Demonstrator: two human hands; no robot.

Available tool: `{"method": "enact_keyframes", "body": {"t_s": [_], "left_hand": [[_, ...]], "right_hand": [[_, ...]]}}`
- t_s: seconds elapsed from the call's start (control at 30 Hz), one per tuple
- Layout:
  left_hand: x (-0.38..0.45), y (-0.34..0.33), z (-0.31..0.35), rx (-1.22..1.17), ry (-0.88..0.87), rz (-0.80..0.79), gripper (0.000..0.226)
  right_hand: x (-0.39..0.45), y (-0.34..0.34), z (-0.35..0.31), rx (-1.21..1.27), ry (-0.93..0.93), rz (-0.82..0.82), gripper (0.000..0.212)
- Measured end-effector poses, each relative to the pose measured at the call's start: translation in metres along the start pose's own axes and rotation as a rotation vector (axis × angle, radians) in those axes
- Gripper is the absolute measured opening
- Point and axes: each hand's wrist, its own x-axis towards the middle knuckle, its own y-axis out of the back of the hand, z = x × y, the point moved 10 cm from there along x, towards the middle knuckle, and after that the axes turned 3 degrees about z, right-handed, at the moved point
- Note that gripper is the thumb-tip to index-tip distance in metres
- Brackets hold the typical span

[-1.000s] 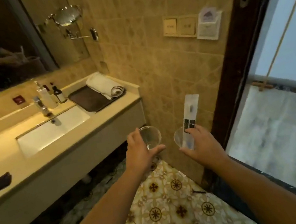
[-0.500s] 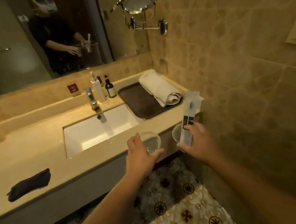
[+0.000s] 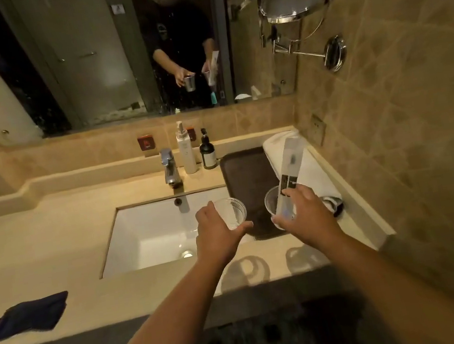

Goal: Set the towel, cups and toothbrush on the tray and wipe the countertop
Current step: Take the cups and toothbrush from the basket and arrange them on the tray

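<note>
Left hand (image 3: 217, 232) grips a clear cup (image 3: 233, 212) over the sink's (image 3: 152, 230) right edge; right hand (image 3: 302, 213) clutches the second cup (image 3: 272, 202) and the packaged toothbrush (image 3: 290, 162) above the dark tray (image 3: 247, 177). Rolled towel (image 3: 311, 171) lies along the tray's right side, at the surface's (image 3: 53, 242) right end. Dark cloth (image 3: 29, 314) sits near the front-left edge.

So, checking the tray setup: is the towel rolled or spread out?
Rolled: the towel lies along the tray's right edge, its spiral end showing.
</note>
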Motion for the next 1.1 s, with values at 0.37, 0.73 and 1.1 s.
{"method": "enact_keyframes", "body": {"t_s": [0.37, 0.73, 1.1], "left_hand": [[0.183, -0.102, -0.005, -0.068, 0.036, -0.045, 0.108], [0.313, -0.193, -0.012, -0.075, 0.077, -0.124, 0.111], [0.346, -0.218, -0.012, -0.014, 0.082, -0.157, 0.114]], "right_hand": [[0.170, -0.080, 0.045, -0.013, -0.066, -0.095, 0.073], [0.302, -0.166, 0.082, -0.026, -0.072, -0.144, 0.073], [0.339, -0.199, 0.100, 0.096, -0.029, -0.181, 0.071]]}}
